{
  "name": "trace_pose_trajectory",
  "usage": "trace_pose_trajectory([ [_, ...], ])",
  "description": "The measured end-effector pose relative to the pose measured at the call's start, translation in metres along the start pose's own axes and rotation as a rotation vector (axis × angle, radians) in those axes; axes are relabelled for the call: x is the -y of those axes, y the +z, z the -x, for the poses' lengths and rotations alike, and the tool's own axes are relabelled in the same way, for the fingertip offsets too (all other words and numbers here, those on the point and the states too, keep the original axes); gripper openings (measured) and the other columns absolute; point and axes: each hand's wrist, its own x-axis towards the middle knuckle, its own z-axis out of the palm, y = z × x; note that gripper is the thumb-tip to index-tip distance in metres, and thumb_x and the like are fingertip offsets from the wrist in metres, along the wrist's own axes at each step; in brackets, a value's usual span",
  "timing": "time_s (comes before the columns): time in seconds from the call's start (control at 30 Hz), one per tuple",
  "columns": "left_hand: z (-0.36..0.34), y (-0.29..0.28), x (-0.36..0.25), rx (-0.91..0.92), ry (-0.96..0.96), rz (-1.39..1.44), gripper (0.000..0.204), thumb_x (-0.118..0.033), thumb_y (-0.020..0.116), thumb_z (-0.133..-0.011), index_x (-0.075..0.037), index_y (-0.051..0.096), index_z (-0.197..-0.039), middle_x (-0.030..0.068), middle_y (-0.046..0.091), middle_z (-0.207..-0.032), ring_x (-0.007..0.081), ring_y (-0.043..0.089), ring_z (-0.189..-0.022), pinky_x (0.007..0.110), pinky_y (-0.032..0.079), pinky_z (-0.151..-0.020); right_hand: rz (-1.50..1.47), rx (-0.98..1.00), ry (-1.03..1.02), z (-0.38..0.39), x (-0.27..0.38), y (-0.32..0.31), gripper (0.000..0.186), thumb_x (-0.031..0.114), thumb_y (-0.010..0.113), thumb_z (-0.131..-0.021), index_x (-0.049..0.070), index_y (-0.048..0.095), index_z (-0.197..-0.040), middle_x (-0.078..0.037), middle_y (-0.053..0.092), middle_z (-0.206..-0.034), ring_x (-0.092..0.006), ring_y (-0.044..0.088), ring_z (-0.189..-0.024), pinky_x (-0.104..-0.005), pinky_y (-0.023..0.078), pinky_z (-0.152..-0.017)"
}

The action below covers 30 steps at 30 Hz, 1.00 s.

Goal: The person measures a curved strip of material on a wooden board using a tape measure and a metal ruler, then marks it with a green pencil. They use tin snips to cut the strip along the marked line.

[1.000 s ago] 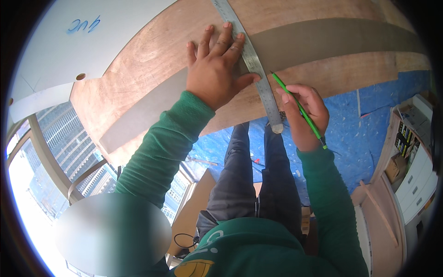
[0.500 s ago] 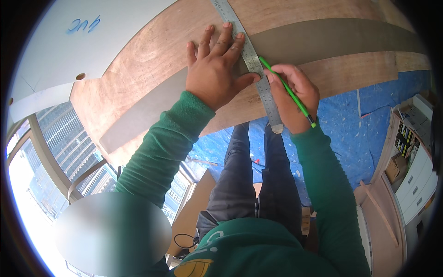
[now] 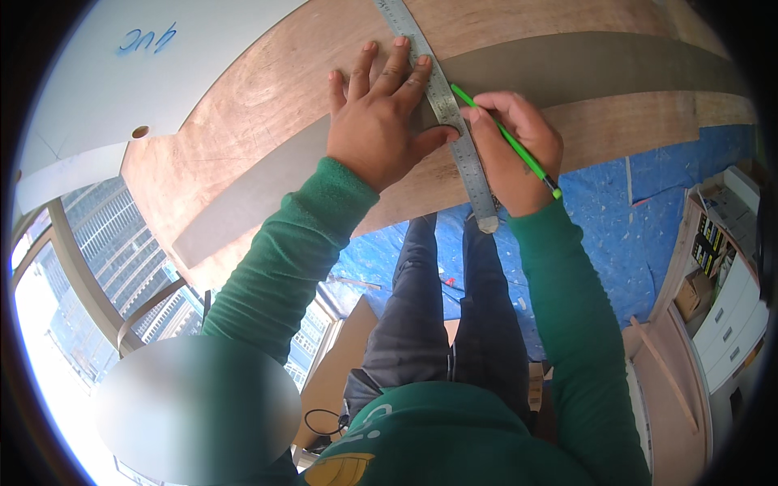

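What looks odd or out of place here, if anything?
Little stands out. The left hand presses the steel ruler flat on the plywood sheet while the right hand holds a green pencil beside it. The ruler's near end overhangs the board's edge, above the paint-spattered blue floor covering.

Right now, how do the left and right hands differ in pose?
The left hand lies flat with fingers spread, pressing the long steel ruler onto the brown plywood board. The right hand is curled, gripping a green pencil with its tip at the ruler's edge. Both are beside the ruler.
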Motion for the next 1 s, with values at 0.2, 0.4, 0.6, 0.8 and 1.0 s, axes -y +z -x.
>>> trace_pose_trajectory([
  [0.2, -0.001, 0.0, -0.001, -0.011, -0.002, -0.028, 0.093, -0.065, 0.078, -0.076, -0.021, 0.05, -0.153, 0.0092, 0.038, -0.163, 0.0415, 0.027, -0.152, 0.068, 0.022, -0.118, 0.074, 0.048, 0.082, 0.047, 0.012, -0.038, 0.009, 0.004, 0.069, -0.093, -0.001, 0.068, -0.1, -0.007, 0.072, -0.084, -0.0091, 0.067, -0.076, -0.0259, 0.052, -0.068],
  [0.4, 0.002, 0.002, 0.001, -0.001, -0.005, -0.021, 0.093, -0.065, 0.076, -0.078, -0.019, 0.048, -0.154, 0.008, 0.035, -0.165, 0.0389, 0.023, -0.154, 0.069, 0.017, -0.119, -0.171, -0.152, 0.27, 0.091, 0.024, -0.069, 0.014, 0.013, 0.058, -0.104, 0.001, 0.065, -0.107, -0.006, 0.068, -0.093, -0.0119, 0.061, -0.079, -0.0275, 0.051, -0.074],
  [0.6, 0.004, 0.008, 0.004, -0.039, 0.003, 0.004, 0.092, -0.068, 0.074, -0.077, -0.022, 0.049, -0.152, 0.0077, 0.036, -0.164, 0.038, 0.025, -0.153, 0.07, 0.017, -0.119, -0.515, -0.221, 0.775, 0.155, -0.011, -0.032, 0.027, 0.03, 0.064, -0.102, 0.006, 0.06, -0.113, -0.004, 0.06, -0.097, -0.0156, 0.06, -0.087, -0.0316, 0.05, -0.076],
  [0.8, 0.003, 0.002, 0.005, -0.086, 0.016, 0.035, 0.089, -0.068, 0.072, -0.079, -0.021, 0.05, -0.152, 0.0092, 0.041, -0.161, 0.0379, 0.032, -0.15, 0.063, 0.021, -0.12, -0.771, -0.08, 0.762, 0.142, -0.026, -0.01, 0.028, 0.032, 0.064, -0.102, 0.005, 0.061, -0.104, -0.005, 0.062, -0.094, -0.0183, 0.062, -0.085, -0.0354, 0.05, -0.079],
  [1.0, 0.007, 0.023, 0.021, -0.393, -0.098, 0.256, 0.056, -0.042, 0.062, -0.098, -0.016, 0.054, -0.147, 0.0095, 0.048, -0.156, 0.0342, 0.04, -0.146, 0.055, 0.022, -0.121, -0.832, -0.118, 0.694, 0.156, 0.0, -0.074, 0.022, 0.026, 0.06, -0.104, 0.004, 0.06, -0.105, -0.007, 0.062, -0.093, -0.022, 0.062, -0.087, -0.0377, 0.05, -0.08],
])
